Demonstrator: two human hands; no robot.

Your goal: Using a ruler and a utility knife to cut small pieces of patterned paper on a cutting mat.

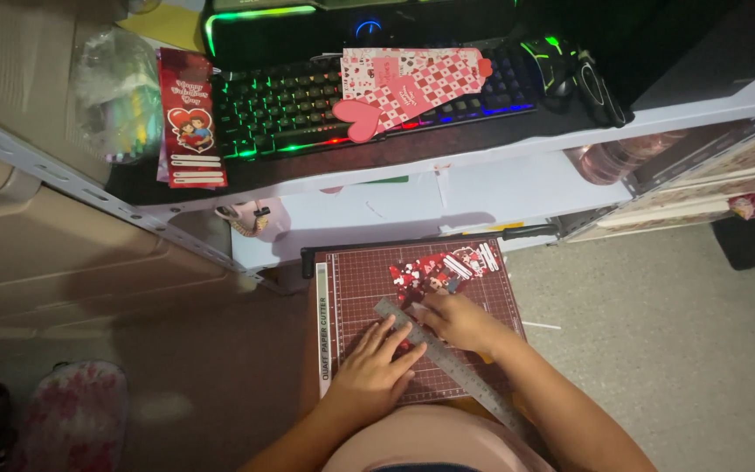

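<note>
**Both hands on the ruler and the paper**

My left hand [376,365] lies flat with its fingers spread open, pressing down on the long grey metal ruler [447,360], which lies diagonally across the dark red gridded paper cutter board [356,280]. My right hand [456,319] is partly curled, its fingertips resting on the upper end of the ruler and touching the red printed paper piece with hearts [437,271]. This paper lies on the upper part of the board, just beside the ruler. Above, on the white surface [482,188], I see a black keyboard with coloured lights [290,109] and a pink checked paper box [412,83] lying on it.
</note>
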